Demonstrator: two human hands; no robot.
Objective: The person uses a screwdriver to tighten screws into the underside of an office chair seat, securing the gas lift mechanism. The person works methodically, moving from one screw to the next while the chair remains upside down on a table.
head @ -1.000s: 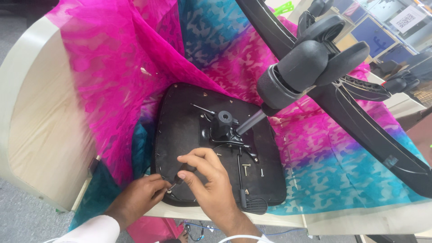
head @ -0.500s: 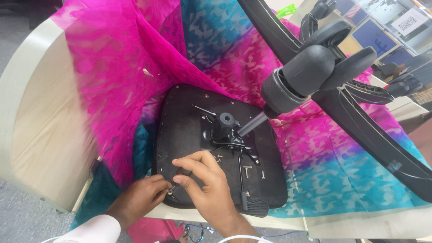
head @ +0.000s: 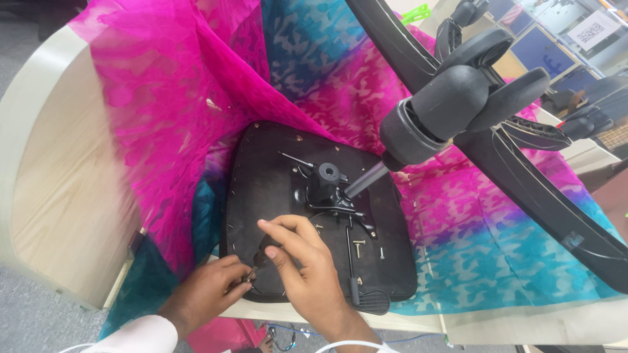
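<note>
A pale wood table (head: 59,196) carries a pink and teal cloth (head: 163,131) with an upturned black chair seat (head: 261,189) on it; your left hand (head: 206,294) pinches something small and dark at the seat's near edge, its fingers (head: 239,278) pressed together; your right hand (head: 304,268) rests beside it, fingers loosely curled on the underside; the seat mechanism (head: 330,189) looks mounted, while loose screws (head: 358,247) lie unfastened; the wheeled base (head: 471,98) looms above; no containers show.

- The right hand (head: 307,268) covers part of the seat underside (head: 261,189).
- What the left hand (head: 212,291) pinches at the seat's near edge is too small to tell.
- The chair base (head: 523,176) runs past the picture's right edge.
</note>
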